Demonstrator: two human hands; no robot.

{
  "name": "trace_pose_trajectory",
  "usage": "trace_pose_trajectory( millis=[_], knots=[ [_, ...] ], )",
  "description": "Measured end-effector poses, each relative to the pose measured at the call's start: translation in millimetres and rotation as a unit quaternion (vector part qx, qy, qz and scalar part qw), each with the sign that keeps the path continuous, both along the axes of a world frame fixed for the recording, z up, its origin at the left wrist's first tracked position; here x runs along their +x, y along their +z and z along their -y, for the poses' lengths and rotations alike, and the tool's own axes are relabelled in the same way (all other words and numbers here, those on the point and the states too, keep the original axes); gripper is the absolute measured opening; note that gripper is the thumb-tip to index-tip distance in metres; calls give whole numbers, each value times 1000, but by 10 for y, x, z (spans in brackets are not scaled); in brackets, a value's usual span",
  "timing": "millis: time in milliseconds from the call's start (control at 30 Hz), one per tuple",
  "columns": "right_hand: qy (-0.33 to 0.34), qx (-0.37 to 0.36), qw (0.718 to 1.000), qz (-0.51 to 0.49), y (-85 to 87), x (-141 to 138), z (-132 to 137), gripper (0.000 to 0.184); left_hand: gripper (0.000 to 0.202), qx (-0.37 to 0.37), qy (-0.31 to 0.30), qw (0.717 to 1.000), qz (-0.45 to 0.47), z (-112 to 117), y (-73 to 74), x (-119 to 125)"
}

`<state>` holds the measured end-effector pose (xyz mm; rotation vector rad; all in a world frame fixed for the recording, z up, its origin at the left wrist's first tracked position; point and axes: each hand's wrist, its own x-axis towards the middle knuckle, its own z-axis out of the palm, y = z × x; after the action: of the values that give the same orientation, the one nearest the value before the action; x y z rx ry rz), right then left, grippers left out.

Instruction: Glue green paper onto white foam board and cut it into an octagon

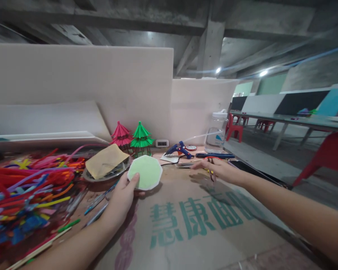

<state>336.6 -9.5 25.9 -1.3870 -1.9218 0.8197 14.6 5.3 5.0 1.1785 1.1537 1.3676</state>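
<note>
In my left hand point(126, 189) is a light green octagonal piece point(146, 173) with a white rim, pinched at its left edge with the thumb on top. My right hand point(215, 168) is over the far right of the cardboard, its fingers stretched loosely to the left. Pointed metal blades point(184, 165) lie by its fingertips, and red and yellow parts show around the hand. Whether these belong to one pair of scissors is hard to make out. Behind them rests a blue glue gun point(180, 149) on a white pad.
Printed cardboard point(180, 232) covers the work surface. Colourful pipe cleaners point(30, 187) heap up at left, beside a metal dish point(91, 178) with a yellowish sheet on it. Red point(121, 134) and green point(141, 135) roofed models stand behind, and a water bottle point(216, 133) at right.
</note>
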Motion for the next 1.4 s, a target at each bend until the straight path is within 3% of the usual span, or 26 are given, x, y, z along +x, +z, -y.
trace_pose_trajectory(
  millis=[167, 267, 300, 367, 400, 433, 533, 633, 700, 733, 767, 833, 867, 1000, 1167, 1300, 1400],
  knots=[
    [-9, -81, 996, -30, -115, 17, 237, 55, 38, -11, 1, 1000, -11, -2, 4, 4],
    [138, -132, 981, -38, -71, -145, 542, 59, 39, -8, -2, 1000, -12, -19, -13, 5],
    [217, -181, 957, -63, -33, -185, 623, 65, 38, -5, -5, 1000, -12, -23, -18, 6],
    [263, -258, 922, -123, 41, -216, 704, 70, 37, 1, -10, 1000, -13, -27, -21, 10],
    [252, -257, 922, -145, 65, -211, 701, 66, 36, 3, -11, 1000, -13, -27, -18, 12],
    [208, -216, 941, -157, 77, -199, 677, 60, 35, 3, -11, 1000, -13, -26, -13, 14],
    [93, -121, 985, -84, 58, -193, 583, 54, 31, -7, -4, 1000, -15, -24, 5, 19],
    [174, -146, 974, -7, 40, -287, 539, 65, 30, -12, -7, 1000, -15, -23, 10, 17],
    [183, -110, 975, 63, 53, -357, 470, 69, 31, -7, -12, 1000, -15, -19, 8, 15],
    [149, -70, 980, 114, 61, -379, 402, 67, 31, -5, -13, 1000, -15, -16, 6, 14],
    [58, 8, 981, 185, 64, -389, 308, 57, 31, -4, -12, 1000, -14, -14, 5, 12],
    [-29, 63, 971, 227, 43, -382, 65, 32, 34, -3, -8, 1000, -10, -10, 5, 10],
    [-55, 74, 965, 247, 17, -371, -66, 29, 35, -4, -8, 1000, -10, -10, 5, 9],
    [-110, 85, 935, 326, -129, -340, -496, 42, 41, -7, -18, 1000, -16, -20, -3, 2],
    [-137, 67, 912, 381, -231, -288, -713, 37, 50, 3, -27, 999, -21, -27, -32, -6],
    [-144, 54, 915, 374, -246, -219, -779, 34, 45, -4, -30, 999, -18, -23, -37, -5],
    [-108, 63, 938, 323, -262, -249, -806, 36, 38, -6, -21, 1000, -7, -25, -26, -4]
  ],
)
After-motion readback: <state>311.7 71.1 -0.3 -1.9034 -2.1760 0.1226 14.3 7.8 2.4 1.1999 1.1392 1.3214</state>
